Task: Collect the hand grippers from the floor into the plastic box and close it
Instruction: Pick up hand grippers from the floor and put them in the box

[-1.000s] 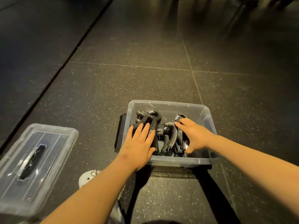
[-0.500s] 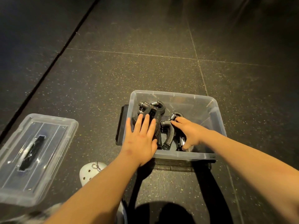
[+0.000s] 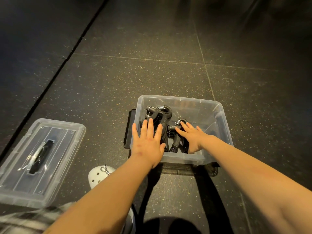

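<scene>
A clear plastic box [image 3: 221, 119] stands open on the dark floor and holds several black hand grippers [image 3: 159, 113] piled in its left half. My left hand [image 3: 147, 142] lies flat with straight fingers on the left pile, at the box's left wall. Inside the box, my right hand [image 3: 192, 136] presses with spread fingers on another black gripper [image 3: 176, 144]. The box's clear lid [image 3: 42, 159], with a black handle, lies on the floor to the left.
A black flap or latch [image 3: 128, 129] sticks out along the box's left side. A white perforated shoe [image 3: 99, 175] shows just below my left forearm. Dark speckled floor tiles spread all around.
Both hands stay on the grippers in the box. My right hand's fingers have flattened and spread over the gripper. The view has shifted slightly.
</scene>
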